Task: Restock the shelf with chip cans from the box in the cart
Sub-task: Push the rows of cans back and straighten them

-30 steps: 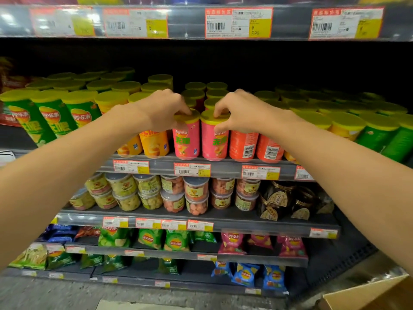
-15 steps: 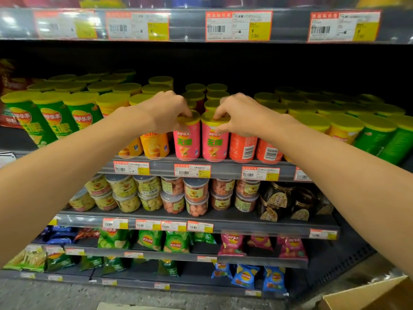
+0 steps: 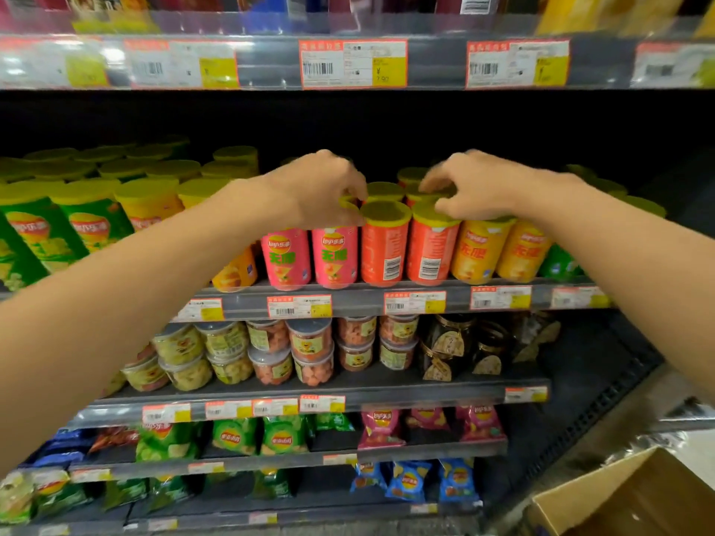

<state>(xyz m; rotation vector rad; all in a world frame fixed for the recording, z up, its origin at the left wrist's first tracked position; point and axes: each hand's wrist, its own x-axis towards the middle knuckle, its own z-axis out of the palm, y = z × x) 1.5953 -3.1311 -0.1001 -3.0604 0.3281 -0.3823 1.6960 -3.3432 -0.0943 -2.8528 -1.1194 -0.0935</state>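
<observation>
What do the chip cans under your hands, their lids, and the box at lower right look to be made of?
Chip cans: likely printed paperboard tubes, with a slightly glossy wrap and barcodes, though the blur leaves it open. Lids: yellow-green caps with a raised rim, probably soft matte plastic. Box: brown corrugated cardboard, dull, with plain open flaps.

1. We see a grey shelf below our two hands, its front lip hung with price tags.
2. Directly under our left hand stand two pink cans, upright at the shelf front.
3. Under our right hand stand two red cans, barcodes outward, touching the pink ones.
4. Right of that hand stand orange cans; left of the left hand stand green cans, all with yellow lids.
</observation>
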